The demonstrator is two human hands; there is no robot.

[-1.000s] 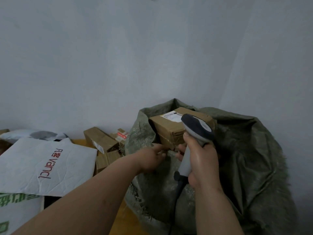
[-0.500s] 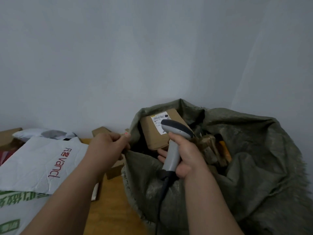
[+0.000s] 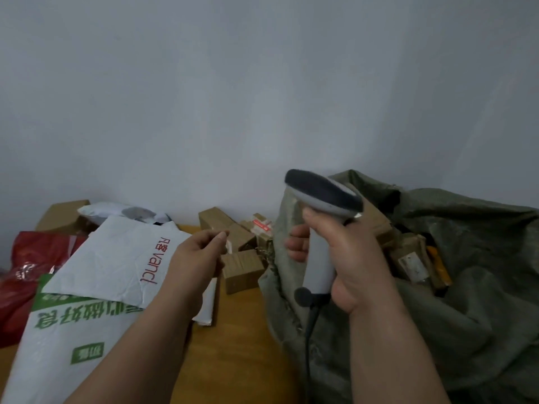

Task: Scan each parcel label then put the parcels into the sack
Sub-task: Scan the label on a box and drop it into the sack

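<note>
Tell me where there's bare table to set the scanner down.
Bare wood shows in front, between the white mailers and the sack, under the left hand. Behind it, small boxes crowd up to the wall. The left side is buried under bags.

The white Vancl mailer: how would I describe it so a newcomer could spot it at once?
Start at the wooden table, left of the green sack. In the heap of soft bags there, the white Vancl mailer lies on top, overlapping a green-printed bag, just beyond the left hand. Only it carries red "vancl" lettering.
</note>
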